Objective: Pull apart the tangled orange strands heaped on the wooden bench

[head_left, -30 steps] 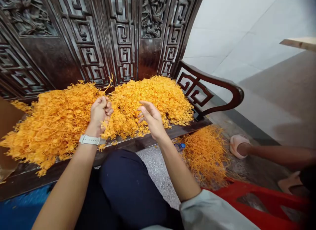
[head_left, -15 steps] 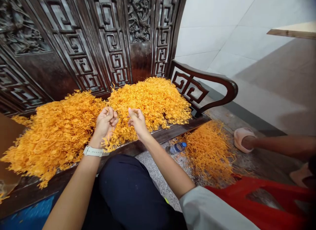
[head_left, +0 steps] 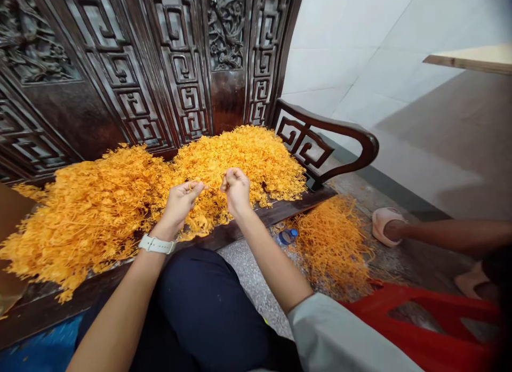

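Note:
My left hand (head_left: 181, 201), with a pale watch strap on its wrist, is closed in a pinch on an orange-yellow branching piece. Just to its right, my right hand (head_left: 237, 192) has thumb and fingers pressed together. A thin orange strand seems to run between the two pinches, but its ends are hidden by the fingers. Both hands hover over the front of a heap of loose yellow-orange pieces (head_left: 244, 148) on the dark wooden bench. A second heap of branching pieces (head_left: 92, 212) lies left of my left hand. They look like plastic sprigs.
The bench's carved back (head_left: 228, 95) and curved armrest (head_left: 360, 143) bound the heaps. On the floor lie a pile of thin orange stalks (head_left: 332, 244) and a bottle with a blue cap (head_left: 287, 236). A red plastic stool (head_left: 424, 318) and another person's slippered foot (head_left: 388, 226) are at right.
Both hands have shifted right. My left hand has turned so its pinch points right toward my right hand, which has lifted slightly. The sprig hanging beneath my left hand no longer shows there.

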Demonstrator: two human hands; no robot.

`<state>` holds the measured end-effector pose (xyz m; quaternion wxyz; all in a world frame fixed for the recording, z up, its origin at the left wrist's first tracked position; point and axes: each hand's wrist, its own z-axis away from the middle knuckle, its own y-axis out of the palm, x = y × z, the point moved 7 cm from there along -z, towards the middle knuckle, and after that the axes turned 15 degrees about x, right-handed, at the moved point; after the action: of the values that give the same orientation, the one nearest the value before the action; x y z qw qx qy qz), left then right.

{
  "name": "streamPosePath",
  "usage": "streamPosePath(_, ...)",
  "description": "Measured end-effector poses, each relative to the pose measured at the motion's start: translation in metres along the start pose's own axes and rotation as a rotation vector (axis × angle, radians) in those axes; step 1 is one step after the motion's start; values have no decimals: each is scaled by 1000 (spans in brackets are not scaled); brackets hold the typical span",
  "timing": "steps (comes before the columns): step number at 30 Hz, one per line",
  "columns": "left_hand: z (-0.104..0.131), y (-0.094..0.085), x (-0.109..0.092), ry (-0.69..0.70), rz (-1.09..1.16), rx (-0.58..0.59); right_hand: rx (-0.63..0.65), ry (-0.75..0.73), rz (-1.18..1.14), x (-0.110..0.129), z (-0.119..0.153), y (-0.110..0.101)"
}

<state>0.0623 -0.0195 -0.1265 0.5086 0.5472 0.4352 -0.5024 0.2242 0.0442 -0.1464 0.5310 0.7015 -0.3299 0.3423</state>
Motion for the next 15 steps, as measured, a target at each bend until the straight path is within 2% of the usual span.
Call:
streamPosePath(3,4,-6,-7,40,30,-59,-160,-8,55,13,-20,-45)
streamPosePath(4,5,-10,-10,50,43,-76,-159,-14,115,18,-28,-56)
streamPosePath(6,6,-15,-14,52,53,-87,-52,24,285,22,-41,-65)
streamPosePath(10,6,-22,-14,27,31,-109,127,112,589,26,-44,-52)
streamPosePath(12,4,-21,-11,16,-3,-117,230,109,548,29,-40,-33)
streamPosePath(15,1,-15,-9,29,-41,-84,456,168,390,29,-31,0)
